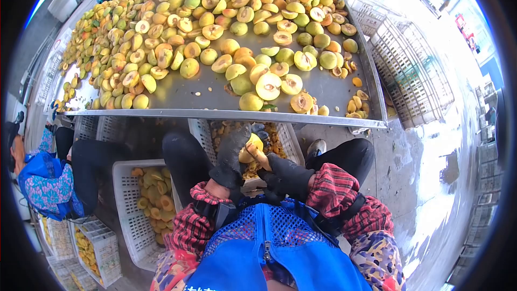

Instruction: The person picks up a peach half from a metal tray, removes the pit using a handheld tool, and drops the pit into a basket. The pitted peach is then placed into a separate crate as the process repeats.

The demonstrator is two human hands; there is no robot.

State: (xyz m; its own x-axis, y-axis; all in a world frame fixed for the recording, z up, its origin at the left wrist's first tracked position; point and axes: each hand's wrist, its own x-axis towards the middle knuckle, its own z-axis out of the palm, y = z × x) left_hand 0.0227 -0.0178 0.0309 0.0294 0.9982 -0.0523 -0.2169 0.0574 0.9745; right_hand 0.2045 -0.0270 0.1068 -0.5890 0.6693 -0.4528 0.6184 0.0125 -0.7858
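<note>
My left hand [232,153], in a dark grey glove, is closed around a yellow peach piece [256,140] between my knees. My right hand [286,175], in a black glove, is closed with its fingertips right at the peach piece. A tan, elongated shape [259,157] shows between the right glove and the fruit; I cannot tell whether it is a bare finger or a handle. Below both hands stands a white plastic crate [292,145] with fruit scraps in it. Halved and whole peaches [268,86] lie on the metal table [215,92] in front of me.
The table's raised metal edge [226,114] runs just beyond my hands. At my left is a white crate [125,205] of peach halves. Stacked crates [406,67] stand right of the table. Another person [48,183] sits at the far left, near more filled crates [102,248].
</note>
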